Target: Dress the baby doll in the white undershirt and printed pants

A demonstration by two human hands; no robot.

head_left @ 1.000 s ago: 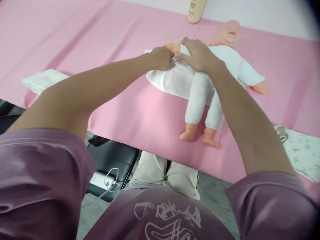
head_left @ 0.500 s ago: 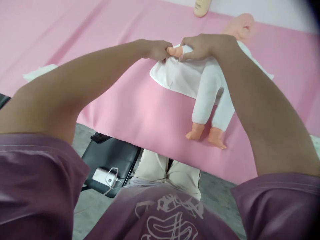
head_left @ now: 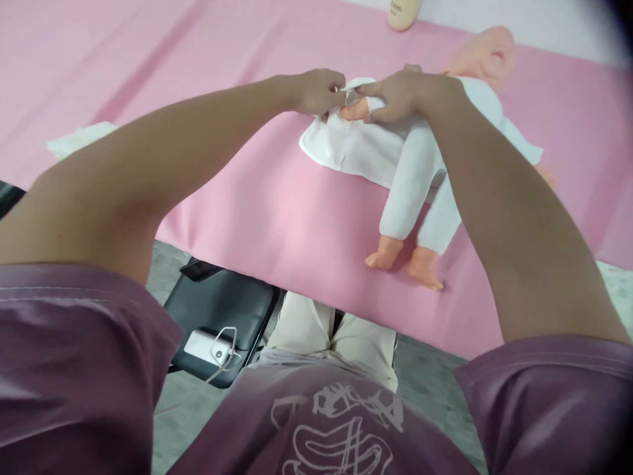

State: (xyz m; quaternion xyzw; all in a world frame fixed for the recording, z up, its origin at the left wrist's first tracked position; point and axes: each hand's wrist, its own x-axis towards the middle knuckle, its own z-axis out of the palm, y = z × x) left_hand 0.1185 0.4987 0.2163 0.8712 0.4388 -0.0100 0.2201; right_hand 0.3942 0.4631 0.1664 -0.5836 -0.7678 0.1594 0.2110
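A baby doll (head_left: pixel 418 175) lies on the pink sheet, dressed in white, its bare feet toward me and its head turned away. Beneath its near side spreads a white baby shirt (head_left: pixel 363 148) with a bound edge. My left hand (head_left: pixel 320 91) is closed, pinching a fold of the white cloth just above the doll's small hand (head_left: pixel 355 110). Around the doll's white-sleeved forearm, my right hand (head_left: pixel 399 94) is closed, its thumb below and a finger reaching toward the pinched cloth. My right arm hides part of the doll's body.
A cream bottle (head_left: pixel 403 14) stands at the far edge of the pink sheet (head_left: pixel 277 204). White folded cloth (head_left: pixel 82 138) lies at left, partly behind my arm. Below the table edge, a black chair (head_left: pixel 222 307) holds a white power bank (head_left: pixel 205 348) with a cable.
My left hand has moved up slightly, off the doll's fingers and onto the white cloth. The doll's hand now shows more fully beside my right thumb. The view has shifted a little.
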